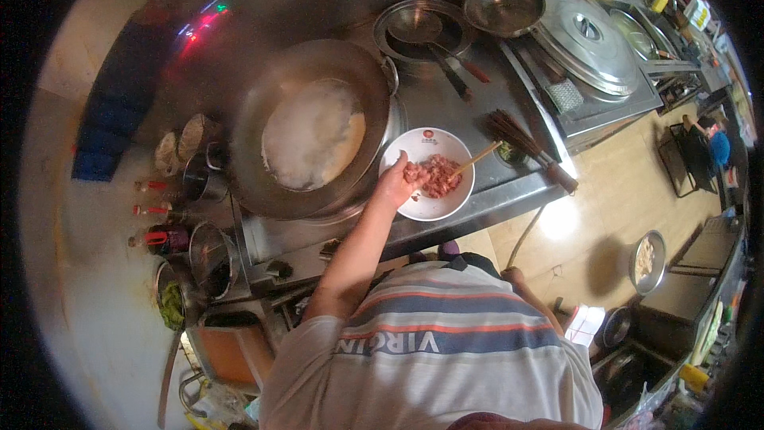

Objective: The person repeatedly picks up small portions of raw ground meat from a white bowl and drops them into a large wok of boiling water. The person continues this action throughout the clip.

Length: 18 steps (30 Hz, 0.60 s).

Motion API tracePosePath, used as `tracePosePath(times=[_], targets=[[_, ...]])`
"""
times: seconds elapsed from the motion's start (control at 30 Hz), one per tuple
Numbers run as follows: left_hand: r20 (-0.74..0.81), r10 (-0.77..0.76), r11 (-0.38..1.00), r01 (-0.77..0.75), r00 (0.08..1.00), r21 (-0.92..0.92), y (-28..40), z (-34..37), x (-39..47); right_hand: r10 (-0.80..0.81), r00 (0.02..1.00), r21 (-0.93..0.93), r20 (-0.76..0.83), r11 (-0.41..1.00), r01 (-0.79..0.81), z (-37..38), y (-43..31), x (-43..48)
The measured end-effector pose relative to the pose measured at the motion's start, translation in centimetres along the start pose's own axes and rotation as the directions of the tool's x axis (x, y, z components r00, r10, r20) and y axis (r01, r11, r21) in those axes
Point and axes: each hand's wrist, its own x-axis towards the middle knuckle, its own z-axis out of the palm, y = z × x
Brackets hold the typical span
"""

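Note:
My left hand [399,184] curls around a lump of pink minced meat over a white bowl [430,208]. More minced meat [442,178] sits in the bowl, with a wooden stick [477,159] leaning out of it over the right rim. To the left of the bowl is a large wok [250,149] holding a pale, steaming liquid [310,137]. My right hand [513,276] hangs low by my right side, partly hidden by my body. A thin dark line [526,237] runs up from near it; whether the hand grips it is unclear.
A bamboo wok brush [531,146] projects over the counter's edge. Behind the bowl, a ladle [416,27] and a strainer rest across a pan [382,42]. A large lidded pot [588,42] stands at upper right. Metal containers [209,263] line the left side. Steam blurs the upper left.

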Motion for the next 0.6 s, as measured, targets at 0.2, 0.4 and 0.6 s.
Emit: tracePosePath(times=[0.2, 0.4, 0.6], targets=[[0.061, 0.086, 0.986, -0.093, 0.994, 0.141, -0.1, -0.8, -0.3, -0.127, 0.992, -0.289, 0.025, 0.949, 0.129, -0.9, -2.7, -1.4], [0.399, -0.091, 0.994, 0.108, 0.912, -0.022, 0.2, -4.1, 1.4, -0.091, 0.994, -0.229, 0.058, 0.968, 0.102, -0.5, -0.7, 0.0], [0.118, 0.082, 0.971, -0.106, 0.99, 0.214, -0.3, 0.5, -0.5, 0.073, 0.996, 0.049, 0.044, 0.996, -0.075, -0.2, -0.9, -0.2]])
